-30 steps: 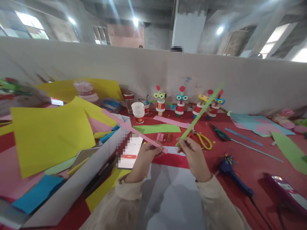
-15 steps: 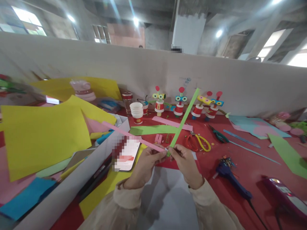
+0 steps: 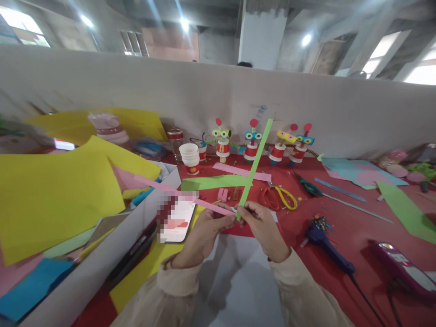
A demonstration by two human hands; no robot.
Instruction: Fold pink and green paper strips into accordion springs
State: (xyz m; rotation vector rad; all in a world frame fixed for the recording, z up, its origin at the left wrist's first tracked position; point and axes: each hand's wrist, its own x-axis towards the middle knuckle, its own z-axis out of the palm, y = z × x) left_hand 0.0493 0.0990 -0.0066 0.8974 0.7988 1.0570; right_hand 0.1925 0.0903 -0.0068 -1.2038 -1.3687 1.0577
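Between the thumb and fingers of my left hand (image 3: 207,227) is the end of a long pink paper strip (image 3: 184,195), which slants up to the left over a phone (image 3: 180,220). My right hand (image 3: 260,227) pinches the lower end of a green paper strip (image 3: 256,165) that rises tilted to the right. The two strip ends meet between my fingertips, at an angle to each other; whether they are joined is hidden by the fingers. Just beyond my hands lie a small pink piece (image 3: 223,195) and scissors (image 3: 279,197) with red and yellow handles.
Several paper-cup figures (image 3: 251,150) stand along the back wall, with stacked paper cups (image 3: 190,159) left of them. A white box (image 3: 102,254) of coloured paper sits at left. At right lie a blue glue gun (image 3: 330,250), pliers (image 3: 308,185) and a purple corded device (image 3: 402,268).
The view has shifted slightly, so the background sits a little further left and higher. Both hands keep hold of their strips; the green strip leans slightly more upright.
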